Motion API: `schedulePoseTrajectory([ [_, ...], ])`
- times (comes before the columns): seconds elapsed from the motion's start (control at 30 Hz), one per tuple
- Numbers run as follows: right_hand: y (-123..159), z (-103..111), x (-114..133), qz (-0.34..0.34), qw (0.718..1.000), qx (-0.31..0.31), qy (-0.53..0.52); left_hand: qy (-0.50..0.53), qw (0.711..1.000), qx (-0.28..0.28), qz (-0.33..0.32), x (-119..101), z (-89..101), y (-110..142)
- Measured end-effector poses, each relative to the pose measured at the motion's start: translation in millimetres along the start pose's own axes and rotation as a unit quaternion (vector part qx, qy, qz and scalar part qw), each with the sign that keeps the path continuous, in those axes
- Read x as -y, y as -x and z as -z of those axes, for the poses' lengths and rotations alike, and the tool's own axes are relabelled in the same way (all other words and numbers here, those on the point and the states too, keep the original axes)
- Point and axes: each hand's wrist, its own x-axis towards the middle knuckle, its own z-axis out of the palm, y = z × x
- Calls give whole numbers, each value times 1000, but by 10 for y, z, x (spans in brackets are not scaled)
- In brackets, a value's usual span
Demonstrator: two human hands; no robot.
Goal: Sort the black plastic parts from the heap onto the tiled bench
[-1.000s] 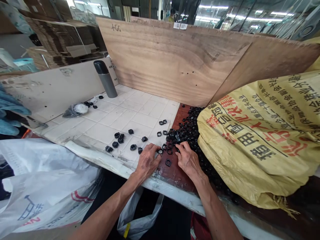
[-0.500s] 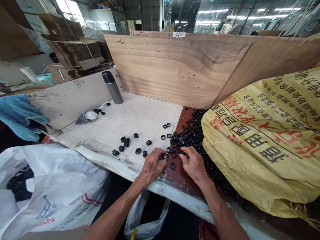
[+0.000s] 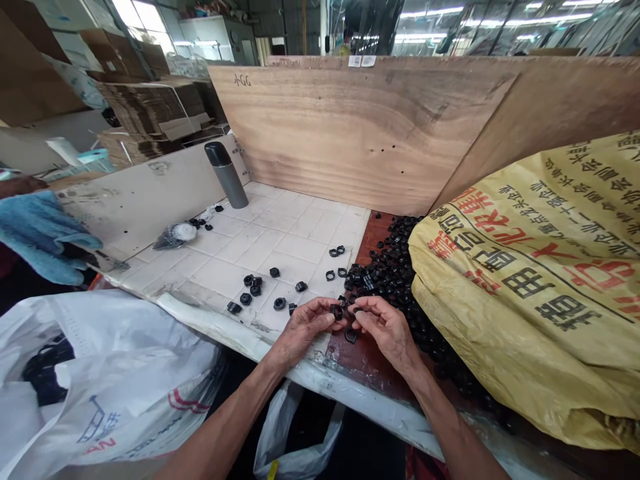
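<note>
1. Between the fingertips of both hands, one black hex nut (image 3: 337,311) is raised just above a red-brown board (image 3: 373,360), nearer the left hand (image 3: 305,327) than the right hand (image 3: 387,330). Squat, it shows no clear long axis; its hole appears to face upward.
2. At the fingertips, the left-hand fingers (image 3: 320,315) are pressed together, pinching the nut from the left. The right-hand fingers (image 3: 367,307) are curled inward just to its right (whether they grip it or a second piece is hidden).
3. Just below the fingers, one loose black ring (image 3: 351,335) lies on the board.
4. Left of the fingers, about thirteen loose black nuts (image 3: 255,291) are scattered across white tiles (image 3: 295,250) (exact count uncertain, as some touch).
5. Right of and beyond the fingers, one heap of black nuts (image 3: 393,280), too many to count, is banked against one yellow woven sack (image 3: 520,287) printed with red and black characters.
6. Left of the hands, one white plastic sack (image 3: 105,380) holds dark pieces (image 3: 45,373).
7. Farther beyond the fingers stand one steel flask (image 3: 226,175) with a black cap, one clear bag (image 3: 175,235), and a plywood board (image 3: 350,133); one blue cloth (image 3: 43,230) hangs well left.
</note>
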Motion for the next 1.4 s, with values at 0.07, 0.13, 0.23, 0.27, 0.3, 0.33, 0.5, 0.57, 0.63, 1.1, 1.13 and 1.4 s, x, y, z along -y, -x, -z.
schedulePoseTrajectory([
  [0.07, 4, -12, -3, 48, 999, -1, 17, 19, 1000, -1, 5, -7, -3, 0],
  [0.13, 11, -19, -19, 102, 994, -15, 29, 26, 1000, 2, 4, 3, -8, -4],
  [0.23, 37, -29, -44, 111, 992, -22, 56, 14, 1000, 0, -1, 26, -18, -5],
  [0.27, 48, -32, -45, 106, 991, -20, 74, 2, 1000, -2, -3, 30, -24, -1],
  [0.3, 59, -34, -42, 108, 989, -17, 96, -12, 1000, -5, -6, 30, -32, 3],
  [0.33, 67, -36, -34, 116, 986, -14, 121, -26, 1000, -8, -12, 26, -41, 9],
  [0.5, 75, -49, 29, 162, 971, 2, 179, -79, 995, -17, -65, 2, -79, 31],
  [0.57, 69, -55, 39, 168, 969, 8, 179, -103, 991, -18, -79, 11, -76, 33],
  [0.63, 63, -58, 30, 175, 967, 11, 185, -123, 989, -18, -82, 29, -66, 33],
  [1.1, 74, -64, -72, 115, 981, 19, 157, -93, 992, -66, -61, -76, -114, 51],
  [1.13, 74, -74, -77, 117, 981, 21, 154, -96, 991, -67, -65, -80, -108, 49],
  [1.4, 71, -85, -86, 133, 978, 4, 160, -77, 995, -29, -52, -40, -106, 33],
])
